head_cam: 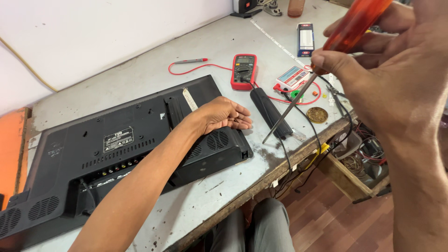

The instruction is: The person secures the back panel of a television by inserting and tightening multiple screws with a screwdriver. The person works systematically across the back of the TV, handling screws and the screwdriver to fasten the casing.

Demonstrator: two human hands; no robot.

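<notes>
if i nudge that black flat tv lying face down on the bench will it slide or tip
The television lies flat on its wide face, so tipping seems unlikely; it would probably slide. The left hand resting on it would resist that. One corner sits near the bench edge, so push gently.

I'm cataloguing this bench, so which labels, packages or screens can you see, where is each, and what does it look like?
Label: white-bordered dark rectangle, on the black television back.
Multimeter: red case, small grey screen, mid-bench.
Small tester: white, pale blue face, right of multimeter.
Narrow box: blue and white, far bench.
</notes>
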